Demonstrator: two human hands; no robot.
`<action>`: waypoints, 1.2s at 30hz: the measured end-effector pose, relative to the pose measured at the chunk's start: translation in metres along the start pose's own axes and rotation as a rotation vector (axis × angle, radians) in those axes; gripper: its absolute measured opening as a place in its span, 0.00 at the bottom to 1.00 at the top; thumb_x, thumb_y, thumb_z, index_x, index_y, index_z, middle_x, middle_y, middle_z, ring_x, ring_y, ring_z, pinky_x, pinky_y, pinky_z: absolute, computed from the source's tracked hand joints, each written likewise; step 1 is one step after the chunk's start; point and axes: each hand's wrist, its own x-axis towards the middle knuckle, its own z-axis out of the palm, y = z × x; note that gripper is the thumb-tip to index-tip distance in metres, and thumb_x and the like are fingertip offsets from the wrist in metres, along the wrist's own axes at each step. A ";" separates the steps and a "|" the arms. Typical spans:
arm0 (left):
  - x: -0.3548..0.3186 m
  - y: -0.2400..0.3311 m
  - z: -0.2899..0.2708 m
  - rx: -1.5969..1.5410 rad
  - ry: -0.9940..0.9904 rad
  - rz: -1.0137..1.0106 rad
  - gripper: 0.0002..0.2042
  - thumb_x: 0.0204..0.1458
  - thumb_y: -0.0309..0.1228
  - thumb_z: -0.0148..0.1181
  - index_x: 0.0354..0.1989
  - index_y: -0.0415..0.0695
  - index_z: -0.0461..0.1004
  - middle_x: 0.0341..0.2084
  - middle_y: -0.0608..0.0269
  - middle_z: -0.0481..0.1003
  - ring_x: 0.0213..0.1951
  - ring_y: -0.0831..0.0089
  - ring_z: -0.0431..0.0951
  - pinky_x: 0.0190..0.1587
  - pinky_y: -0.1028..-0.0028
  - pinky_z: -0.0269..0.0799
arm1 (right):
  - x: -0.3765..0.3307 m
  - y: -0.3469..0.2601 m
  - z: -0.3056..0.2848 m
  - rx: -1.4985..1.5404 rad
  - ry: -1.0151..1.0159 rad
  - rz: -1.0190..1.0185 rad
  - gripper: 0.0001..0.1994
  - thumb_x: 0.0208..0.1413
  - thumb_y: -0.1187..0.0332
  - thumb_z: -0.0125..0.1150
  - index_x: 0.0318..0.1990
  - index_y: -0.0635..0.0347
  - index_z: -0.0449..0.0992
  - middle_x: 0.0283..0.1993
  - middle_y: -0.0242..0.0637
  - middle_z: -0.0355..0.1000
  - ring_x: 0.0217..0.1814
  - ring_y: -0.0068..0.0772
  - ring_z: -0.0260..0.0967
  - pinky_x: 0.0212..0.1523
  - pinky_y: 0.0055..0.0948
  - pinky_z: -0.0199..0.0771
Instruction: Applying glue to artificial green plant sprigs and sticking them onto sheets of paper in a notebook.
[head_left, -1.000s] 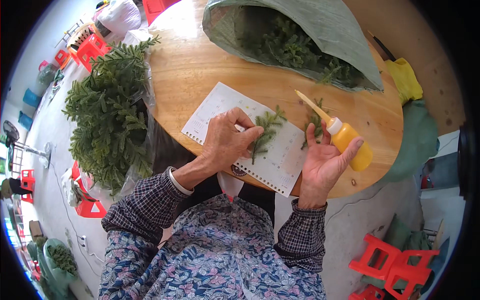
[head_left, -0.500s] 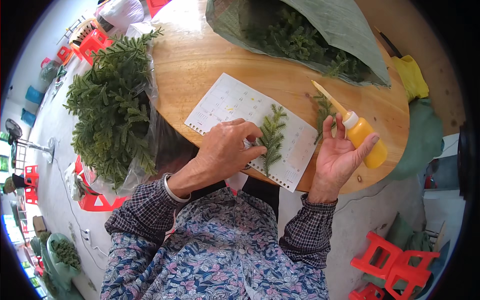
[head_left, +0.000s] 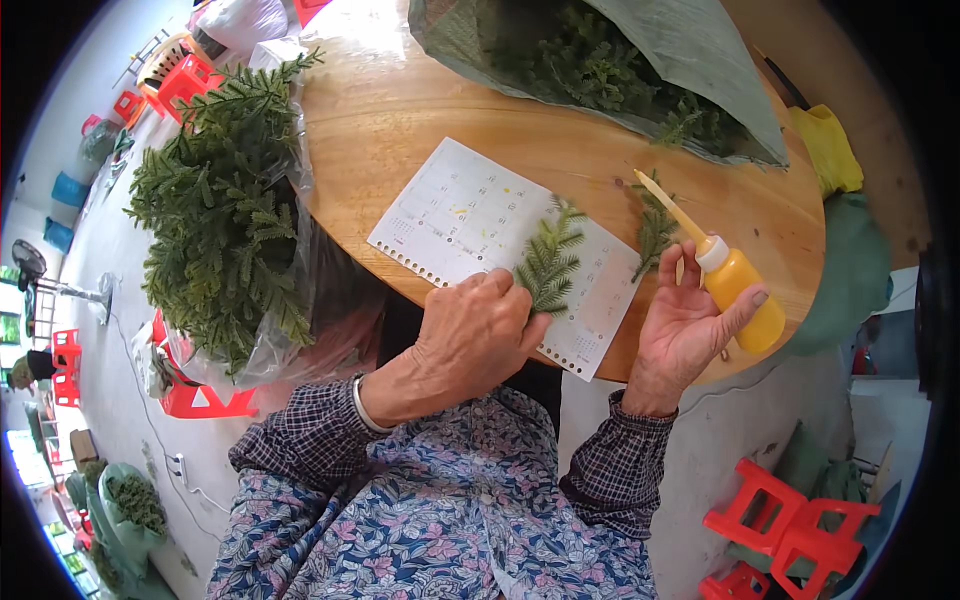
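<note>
On the round wooden table point(head_left: 420, 120), the left hand point(head_left: 470, 335) is lying curled, fingertips pressing down on the stem end of 1 green fern-like sprig point(head_left: 548, 262) resting on a spiral-bound calendar page point(head_left: 450, 215). The right hand point(head_left: 690, 325) is wrapping loosely around a yellow glue bottle point(head_left: 735, 295), fingers half open, nozzle aiming up and left. Looks like early days to me: 1 sprig is lying on the page, 1 more loose sprig point(head_left: 655, 225) is waiting beside it, and a big bunch of greenery point(head_left: 220, 220) is sitting in a clear bag at the left, plus more in a green sack point(head_left: 700, 50). Red plastic stools point(head_left: 790, 530) are standing around on the pale floor.
</note>
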 end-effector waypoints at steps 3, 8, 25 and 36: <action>0.003 -0.005 -0.007 -0.188 -0.070 -0.101 0.11 0.48 0.33 0.61 0.18 0.41 0.72 0.16 0.63 0.72 0.15 0.70 0.69 0.18 0.73 0.65 | -0.002 -0.002 0.003 0.001 0.010 -0.010 0.27 0.54 0.48 0.61 0.51 0.59 0.66 0.48 0.43 0.69 0.46 0.36 0.70 0.46 0.31 0.77; 0.012 -0.010 -0.024 -0.695 -0.248 -0.380 0.13 0.52 0.32 0.59 0.18 0.39 0.71 0.17 0.60 0.75 0.13 0.72 0.71 0.13 0.77 0.63 | -0.004 -0.007 0.008 0.022 0.017 -0.003 0.27 0.55 0.48 0.60 0.51 0.59 0.66 0.48 0.43 0.70 0.46 0.36 0.71 0.46 0.31 0.78; 0.009 -0.007 -0.068 -1.463 -0.583 -0.975 0.11 0.58 0.31 0.54 0.33 0.33 0.73 0.23 0.53 0.78 0.13 0.73 0.76 0.07 0.85 0.58 | -0.012 -0.017 0.018 0.058 0.036 0.070 0.30 0.54 0.46 0.59 0.53 0.62 0.65 0.48 0.45 0.71 0.43 0.39 0.72 0.44 0.29 0.79; 0.036 -0.020 -0.029 -0.217 0.237 0.357 0.05 0.45 0.27 0.66 0.28 0.40 0.78 0.40 0.60 0.75 0.38 0.68 0.74 0.40 0.72 0.73 | -0.014 -0.020 0.018 0.034 -0.053 0.124 0.32 0.55 0.41 0.55 0.53 0.63 0.65 0.49 0.46 0.71 0.41 0.36 0.72 0.34 0.25 0.76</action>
